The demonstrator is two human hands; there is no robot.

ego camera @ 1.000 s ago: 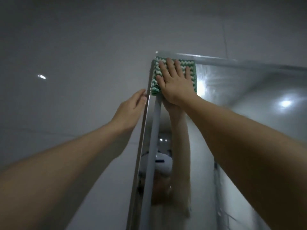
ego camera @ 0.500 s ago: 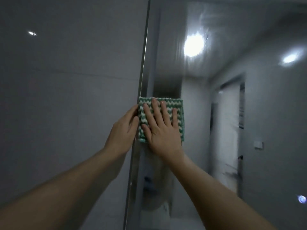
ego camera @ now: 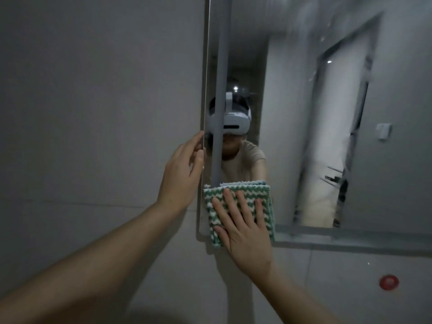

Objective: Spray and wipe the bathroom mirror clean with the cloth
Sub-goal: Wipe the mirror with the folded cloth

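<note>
Head view. Folded microfibre cloth [ego camera: 238, 195], green-and-white zigzag weave, nubby and thick, square in outline, lying flat against the lower-left corner of the mirror [ego camera: 292, 136], at about 6 o'clock of centre. Right hand [ego camera: 243, 228] spread flat on the cloth, fingers straight and slightly fanned, pressing it to the glass, palm overhanging the cloth's bottom edge. Left hand [ego camera: 182, 176] at 9 o'clock of the cloth, fingers loosely extended, fingertips touching the mirror's thin metal side edge [ego camera: 205, 90], gripping nothing. Glass smooth, faintly streaked toward 1 o'clock, reflecting a person in a beige shirt wearing a white headset [ego camera: 233, 120], plus a doorway. Straight vertical edge running up to 12 o'clock; lower frame rail [ego camera: 350, 237] running out toward 3 o'clock, grey and matte. Plain grey tiled wall [ego camera: 93, 113] from 7 to 11 o'clock, smooth, with faint grout lines. Small red round fitting [ego camera: 389, 282] on the wall at 4 o'clock, well apart from both hands. Broad unobstructed glass above and right of the cloth.
</note>
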